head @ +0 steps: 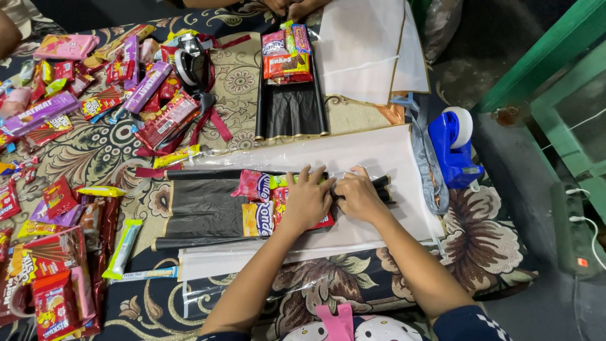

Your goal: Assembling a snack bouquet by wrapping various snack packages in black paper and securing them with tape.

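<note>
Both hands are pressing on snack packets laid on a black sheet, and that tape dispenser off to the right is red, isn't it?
Not quite: the tape dispenser is blue, not red, as the head view shows. The rest holds: the left hand and right hand press on snack packets laid on a black sheet.

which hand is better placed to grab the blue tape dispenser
Right, probably. The right hand lies on the sheet's right part, nearer the blue tape dispenser; the left hand presses the snack packets.
</note>
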